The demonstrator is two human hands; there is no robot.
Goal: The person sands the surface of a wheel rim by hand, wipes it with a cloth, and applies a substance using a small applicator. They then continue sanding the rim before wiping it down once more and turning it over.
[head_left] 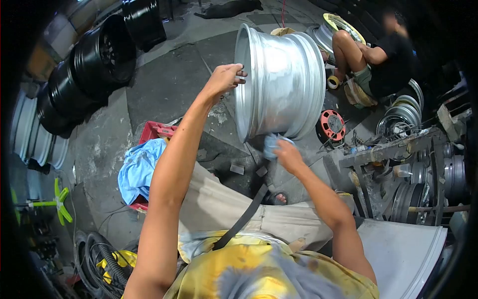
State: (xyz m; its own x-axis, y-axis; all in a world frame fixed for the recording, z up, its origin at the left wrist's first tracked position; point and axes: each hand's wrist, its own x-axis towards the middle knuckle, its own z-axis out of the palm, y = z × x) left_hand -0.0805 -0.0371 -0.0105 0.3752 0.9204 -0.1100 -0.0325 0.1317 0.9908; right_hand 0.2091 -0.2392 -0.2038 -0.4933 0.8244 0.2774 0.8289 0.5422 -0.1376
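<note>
the silver wheel rim [286, 74] sits right ahead of you, its barrel turned sideways, leaving the curved face within reach. your left hand [228, 79] is loosely curled at its left lip, perhaps to steady it; you can't tell how firmly. your right hand [289, 156] clutches a blue cloth [271, 145] by its lower edge.

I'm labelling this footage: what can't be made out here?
All in the head view:
Silver rim: far side, hidden by its near side.
Rag in right hand: folds, motion-blurred.
Red crate: contents, mostly covered by light-blue cloth.
Leftmost silver wheels: cut off by dark edge.
</note>
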